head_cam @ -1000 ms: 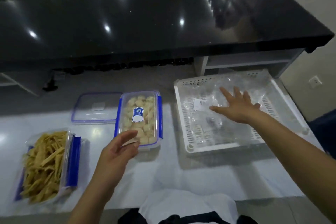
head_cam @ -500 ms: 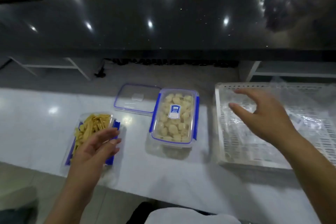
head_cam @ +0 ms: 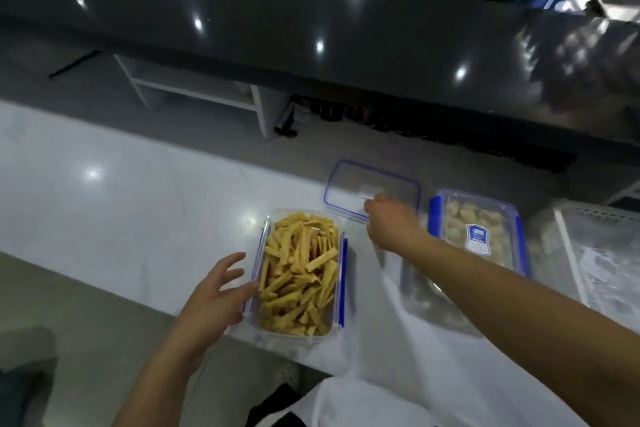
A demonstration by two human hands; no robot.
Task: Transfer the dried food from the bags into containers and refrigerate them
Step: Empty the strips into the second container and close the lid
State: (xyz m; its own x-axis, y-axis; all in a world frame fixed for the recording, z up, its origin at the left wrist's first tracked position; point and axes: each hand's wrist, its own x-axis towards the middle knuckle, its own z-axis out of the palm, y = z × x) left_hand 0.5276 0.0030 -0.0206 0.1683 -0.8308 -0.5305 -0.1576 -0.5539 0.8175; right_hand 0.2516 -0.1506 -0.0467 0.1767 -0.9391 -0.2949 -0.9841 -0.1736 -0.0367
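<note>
While the right hand point(head_cam: 389, 222) grips the near edge of the loose lid point(head_cam: 372, 189), far centre, the left hand point(head_cam: 216, 291), fingers spread, touches the open container point(head_cam: 299, 274) of yellow sticks, near centre on the white counter point(head_cam: 121, 204). Lidded container point(head_cam: 478, 232) sits right.

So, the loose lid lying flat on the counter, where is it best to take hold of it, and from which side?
Probably by its near edge. The loose lid lies flat behind the open container of yellow sticks, so only its thin blue rim offers a pinch. The right hand is already at that edge, coming from the person's side; whether it grips yet is unclear.
</note>
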